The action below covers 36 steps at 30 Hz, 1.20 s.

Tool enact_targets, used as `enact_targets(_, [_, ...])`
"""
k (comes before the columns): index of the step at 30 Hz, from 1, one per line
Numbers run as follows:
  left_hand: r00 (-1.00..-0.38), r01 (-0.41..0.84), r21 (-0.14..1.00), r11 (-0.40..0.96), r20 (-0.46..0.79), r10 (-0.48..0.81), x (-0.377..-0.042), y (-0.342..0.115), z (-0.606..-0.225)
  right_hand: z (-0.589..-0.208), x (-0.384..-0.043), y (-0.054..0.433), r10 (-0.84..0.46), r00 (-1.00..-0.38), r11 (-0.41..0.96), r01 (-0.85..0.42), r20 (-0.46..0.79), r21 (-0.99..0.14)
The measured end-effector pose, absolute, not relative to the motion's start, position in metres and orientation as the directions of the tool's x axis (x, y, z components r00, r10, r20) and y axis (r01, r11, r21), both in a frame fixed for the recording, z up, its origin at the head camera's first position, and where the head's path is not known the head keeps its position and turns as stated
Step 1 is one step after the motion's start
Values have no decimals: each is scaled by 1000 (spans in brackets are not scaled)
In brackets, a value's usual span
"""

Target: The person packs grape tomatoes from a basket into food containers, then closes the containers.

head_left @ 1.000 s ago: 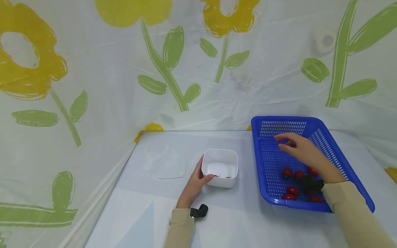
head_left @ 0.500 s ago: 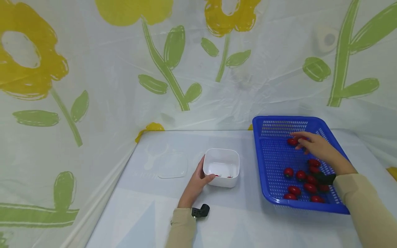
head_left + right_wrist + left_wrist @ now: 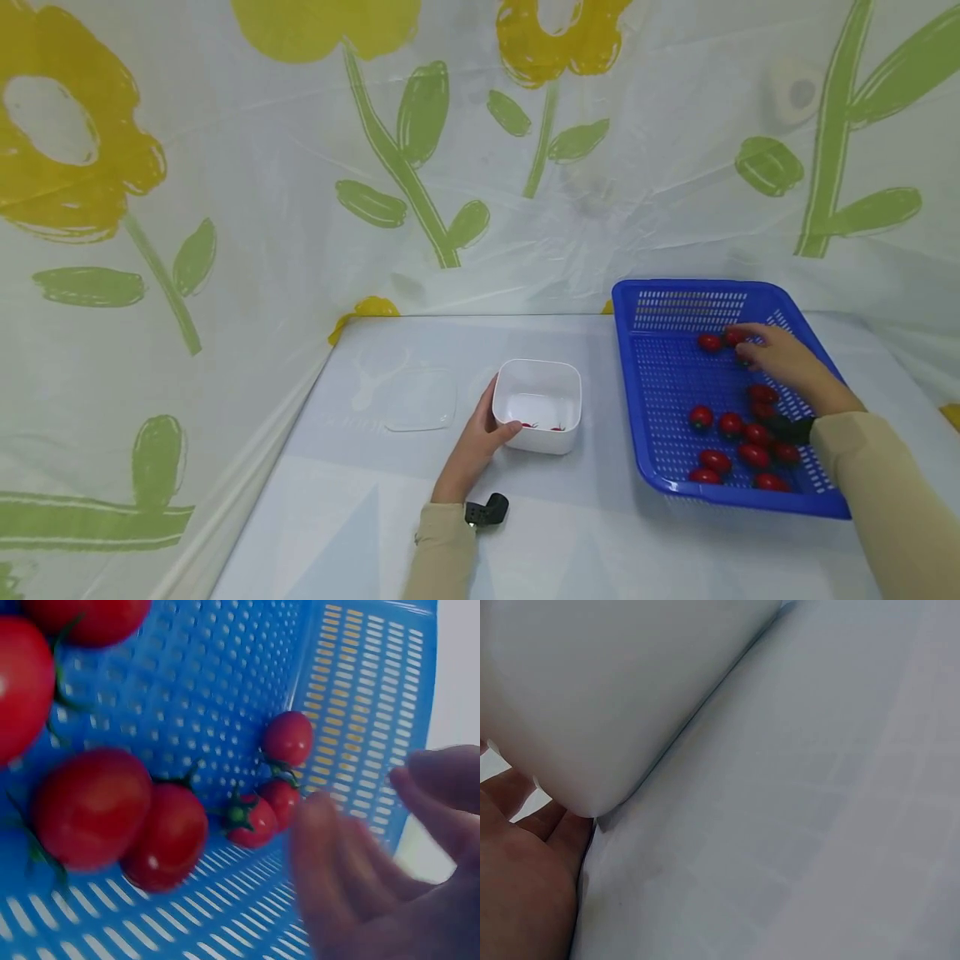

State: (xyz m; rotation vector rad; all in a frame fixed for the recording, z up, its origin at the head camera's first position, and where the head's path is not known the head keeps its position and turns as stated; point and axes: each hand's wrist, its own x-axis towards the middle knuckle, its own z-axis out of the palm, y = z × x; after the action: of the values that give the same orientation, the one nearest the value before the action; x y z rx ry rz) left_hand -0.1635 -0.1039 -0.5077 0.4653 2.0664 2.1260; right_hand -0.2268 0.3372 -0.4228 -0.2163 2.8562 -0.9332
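A square white container (image 3: 537, 437) stands on the table with a little red and green showing inside by its near wall. My left hand (image 3: 474, 442) holds it at its left near corner, thumb on the near side and fingers along the left. In the left wrist view the fingers (image 3: 551, 821) reach behind the container wall (image 3: 622, 690). My right hand (image 3: 780, 358) is inside the blue basket (image 3: 651, 417), its fingers at the far tomatoes, which include a red tomato (image 3: 710, 342). In the right wrist view, thumb and fingers are spread with nothing between them, beside a small tomato (image 3: 259, 825).
Several more red tomatoes (image 3: 753, 455) lie in the basket's near half, partly hidden by the right wrist's dark camera (image 3: 791, 429). A clear flat lid (image 3: 422, 400) lies left of the container. A flower-printed curtain (image 3: 300, 167) hangs behind the table.
My right hand has moved right within the basket and settled over its far tomatoes, which have come into sight. The left hand and the container have stayed in place.
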Motion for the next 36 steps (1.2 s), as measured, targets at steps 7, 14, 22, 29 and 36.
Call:
enact_targets(7, [-950,102,994,-28,106,294,-167,-106,-514,-427,-234,338,-158,-983,901,-104,-96,-421])
enact_targets(14, [-953,109,994,-20,110,281,-172,-107,-529,-431,-238,340,-180,-976,906,-117,-121,-408])
enact_targets(22, [-954,77,997,-30,83,287,-161,-107,-511,-439,-241,343,-150,-953,862,5,-265,-506])
enact_targets(29, [-951,91,996,-3,88,296,-160,-106,-505,-445,-244,342,-196,-946,848,-32,-257,-529])
enact_targets(36, [-955,75,997,6,71,289,-162,-102,-504,-453,-248,344,-228,-952,867,-102,-206,-488])
